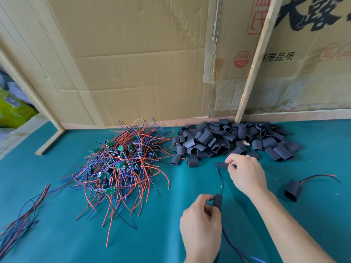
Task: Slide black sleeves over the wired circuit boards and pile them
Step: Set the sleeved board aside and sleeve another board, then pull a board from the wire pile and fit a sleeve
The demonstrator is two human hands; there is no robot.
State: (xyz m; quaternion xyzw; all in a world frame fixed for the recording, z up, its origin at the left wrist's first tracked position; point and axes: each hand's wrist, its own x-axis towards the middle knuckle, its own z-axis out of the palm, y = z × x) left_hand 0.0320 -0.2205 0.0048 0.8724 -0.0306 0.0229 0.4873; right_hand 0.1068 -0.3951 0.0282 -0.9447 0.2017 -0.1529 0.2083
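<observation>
A tangled heap of green circuit boards with red, blue and black wires (121,168) lies at mid-table. Behind and to the right sits a pile of black sleeves (228,141). My left hand (201,226) pinches a sleeved board (218,201) whose wires run up toward my right hand and down past my wrist. My right hand (245,173) pinches a flattened black sleeve (223,165) just in front of the sleeve pile. One finished sleeved board with red and black wires (293,189) rests on the mat at the right.
The work surface is a green mat (57,234). Cardboard sheets (142,63) and a wooden slat (252,73) stand along the back. A bundle of loose wires (22,219) lies at the left edge. A wooden strip (50,143) lies at the far left.
</observation>
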